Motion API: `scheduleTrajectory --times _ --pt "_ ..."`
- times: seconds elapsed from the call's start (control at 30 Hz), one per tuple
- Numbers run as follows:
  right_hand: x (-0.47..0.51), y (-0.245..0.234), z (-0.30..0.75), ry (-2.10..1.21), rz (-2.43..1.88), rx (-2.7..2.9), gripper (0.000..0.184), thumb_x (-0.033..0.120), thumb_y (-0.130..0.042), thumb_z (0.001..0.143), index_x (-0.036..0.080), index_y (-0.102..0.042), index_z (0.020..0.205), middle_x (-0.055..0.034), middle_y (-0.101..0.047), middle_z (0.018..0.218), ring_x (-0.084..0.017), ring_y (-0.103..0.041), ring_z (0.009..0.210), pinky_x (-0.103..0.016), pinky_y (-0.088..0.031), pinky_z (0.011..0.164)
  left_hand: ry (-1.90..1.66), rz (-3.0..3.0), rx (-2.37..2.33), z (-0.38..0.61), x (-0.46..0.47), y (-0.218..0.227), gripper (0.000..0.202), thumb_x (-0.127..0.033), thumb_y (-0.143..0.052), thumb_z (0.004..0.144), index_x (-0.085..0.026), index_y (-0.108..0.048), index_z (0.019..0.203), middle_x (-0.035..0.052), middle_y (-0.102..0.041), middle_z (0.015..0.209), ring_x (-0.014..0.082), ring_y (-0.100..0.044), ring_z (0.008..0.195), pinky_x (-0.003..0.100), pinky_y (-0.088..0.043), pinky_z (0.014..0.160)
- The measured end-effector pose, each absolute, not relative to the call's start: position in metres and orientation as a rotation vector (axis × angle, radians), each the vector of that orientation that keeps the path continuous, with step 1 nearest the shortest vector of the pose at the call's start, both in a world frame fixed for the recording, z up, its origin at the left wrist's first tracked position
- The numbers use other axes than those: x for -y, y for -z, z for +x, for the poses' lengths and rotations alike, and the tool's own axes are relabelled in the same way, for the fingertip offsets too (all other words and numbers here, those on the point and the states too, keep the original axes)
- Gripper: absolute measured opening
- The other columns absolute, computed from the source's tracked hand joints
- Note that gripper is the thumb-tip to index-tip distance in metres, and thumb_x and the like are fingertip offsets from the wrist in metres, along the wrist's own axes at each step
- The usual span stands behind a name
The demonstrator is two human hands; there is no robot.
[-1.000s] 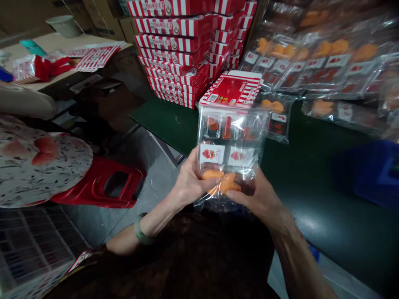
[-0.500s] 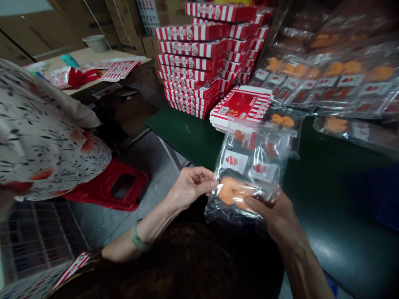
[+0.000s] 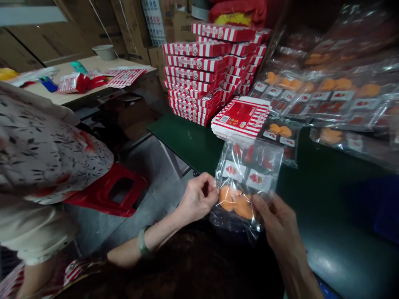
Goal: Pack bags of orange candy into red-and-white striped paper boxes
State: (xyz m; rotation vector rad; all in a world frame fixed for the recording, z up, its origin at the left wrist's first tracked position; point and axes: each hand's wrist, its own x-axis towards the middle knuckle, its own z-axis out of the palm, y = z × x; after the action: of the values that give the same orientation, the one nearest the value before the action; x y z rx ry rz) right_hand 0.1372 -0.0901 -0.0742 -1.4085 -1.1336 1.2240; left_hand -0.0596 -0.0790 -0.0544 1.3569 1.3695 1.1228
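Between my hands is a clear plastic packet point(image 3: 238, 176) with orange rounded pieces at its near end, white printed sachets in the middle and reddish pieces at the far end. My left hand point(image 3: 201, 195) pinches its left edge between thumb and fingertips. On the right edge, my right hand point(image 3: 277, 216) grips it, thumb on top by the orange pieces and fingers partly hidden beneath. Just beyond lies a similar packet point(image 3: 280, 135) on the green table point(image 3: 183, 128), beside a pile of flat red-and-white striped cards point(image 3: 241, 114).
Stacked striped boxes point(image 3: 199, 79) stand at the back. Many filled packets point(image 3: 336, 91) are heaped at the right. To the left, a person in a floral top point(image 3: 62, 153) is by a red stool point(image 3: 118, 187). Behind is a wooden table point(image 3: 90, 66) with striped packaging.
My view has tilted up slightly. The packet stays in both hands, its orange pieces now less covered by my right thumb. The person's arm at the left has come into view lower down.
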Motion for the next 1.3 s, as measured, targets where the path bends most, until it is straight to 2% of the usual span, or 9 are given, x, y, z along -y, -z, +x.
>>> scheduleTrajectory --times 0.07,0.2,0.4,0.63,0.77,0.87,1.0,1.1,1.3 --pt "0.090 0.071 0.135 -1.142 -1.465 1.151 0.023 0.039 -0.067 0.075 0.019 -0.057 0.071 0.0030 -0.051 0.059 -0.009 -0.045 0.053 -0.019 -0.038 0.047 -1.148 1.445 -1.400 -0.056 0.081 0.057 0.012 -0.019 -0.057 0.071 -0.017 -0.046 0.068 -0.0043 -0.042 0.060 0.0074 -0.038 0.053 0.021 -0.030 0.049" --pt "0.092 0.067 0.134 -1.119 -1.450 1.109 0.026 0.039 -0.066 0.075 0.020 -0.061 0.092 -0.0007 -0.062 0.073 -0.015 -0.057 0.067 -0.023 -0.048 0.058 -1.272 1.651 -1.363 -0.049 0.084 0.061 0.011 -0.014 -0.054 0.073 -0.018 -0.044 0.070 -0.0030 -0.044 0.064 0.0092 -0.042 0.057 0.023 -0.034 0.054" --pt "0.100 0.082 0.129 -1.200 -1.312 0.927 0.032 0.036 -0.067 0.077 0.023 -0.058 0.105 -0.0046 -0.067 0.101 -0.019 -0.063 0.088 -0.031 -0.053 0.077 -1.360 1.620 -1.174 -0.044 0.082 0.058 0.016 -0.009 -0.053 0.072 -0.019 -0.040 0.073 0.0064 -0.049 0.095 0.0148 -0.049 0.083 0.025 -0.041 0.068" --pt "0.101 0.077 0.118 -1.343 -1.178 0.859 0.036 0.032 -0.068 0.076 0.025 -0.055 0.109 -0.0053 -0.070 0.098 -0.022 -0.067 0.082 -0.035 -0.055 0.071 -1.255 1.208 -1.165 -0.050 0.076 0.060 0.022 -0.026 -0.059 0.080 -0.019 -0.038 0.078 -0.0052 -0.044 0.068 0.0057 -0.039 0.054 0.018 -0.031 0.050" --pt "0.098 0.068 0.114 -1.419 -1.093 0.917 0.034 0.031 -0.069 0.075 0.025 -0.057 0.107 -0.0034 -0.070 0.100 -0.021 -0.067 0.087 -0.033 -0.054 0.077 -1.213 1.025 -1.046 -0.060 0.074 0.056 0.032 -0.039 -0.061 0.080 -0.020 -0.038 0.093 -0.0040 -0.054 0.069 0.0078 -0.050 0.057 0.019 -0.038 0.053" --pt "0.090 0.056 0.120 -1.364 -0.998 0.990 0.036 0.039 -0.066 0.077 0.024 -0.057 0.109 -0.0055 -0.067 0.107 -0.021 -0.064 0.095 -0.033 -0.052 0.081 -1.186 0.943 -0.998 -0.067 0.076 0.055 0.041 -0.039 -0.067 0.077 -0.019 -0.040 0.101 -0.0017 -0.059 0.074 0.0094 -0.056 0.061 0.020 -0.043 0.057" --pt "0.072 0.034 0.134 -1.134 -1.092 0.907 0.032 0.043 -0.065 0.077 0.020 -0.060 0.100 -0.0060 -0.067 0.093 -0.019 -0.064 0.081 -0.030 -0.052 0.069 -1.183 0.977 -1.019 -0.073 0.081 0.056 0.041 -0.037 -0.071 0.073 -0.017 -0.047 0.099 -0.0017 -0.059 0.071 0.0091 -0.056 0.062 0.020 -0.044 0.059" --pt "0.063 0.024 0.139 -1.135 -1.135 0.901 0.026 0.037 -0.070 0.072 0.019 -0.061 0.089 -0.0028 -0.066 0.079 -0.015 -0.061 0.067 -0.027 -0.050 0.058 -1.181 1.004 -1.062 -0.074 0.085 0.055 0.040 -0.037 -0.072 0.071 -0.017 -0.050 0.097 -0.0024 -0.058 0.069 0.0091 -0.056 0.061 0.020 -0.044 0.058" --pt "0.063 0.026 0.139 -1.157 -1.125 0.901 0.018 0.022 -0.071 0.068 0.020 -0.060 0.081 0.0011 -0.063 0.074 -0.011 -0.057 0.059 -0.023 -0.048 0.052 -1.173 1.048 -1.077 -0.074 0.086 0.052 0.035 -0.034 -0.072 0.071 -0.018 -0.052 0.095 -0.0013 -0.061 0.069 0.0088 -0.057 0.061 0.018 -0.045 0.057"
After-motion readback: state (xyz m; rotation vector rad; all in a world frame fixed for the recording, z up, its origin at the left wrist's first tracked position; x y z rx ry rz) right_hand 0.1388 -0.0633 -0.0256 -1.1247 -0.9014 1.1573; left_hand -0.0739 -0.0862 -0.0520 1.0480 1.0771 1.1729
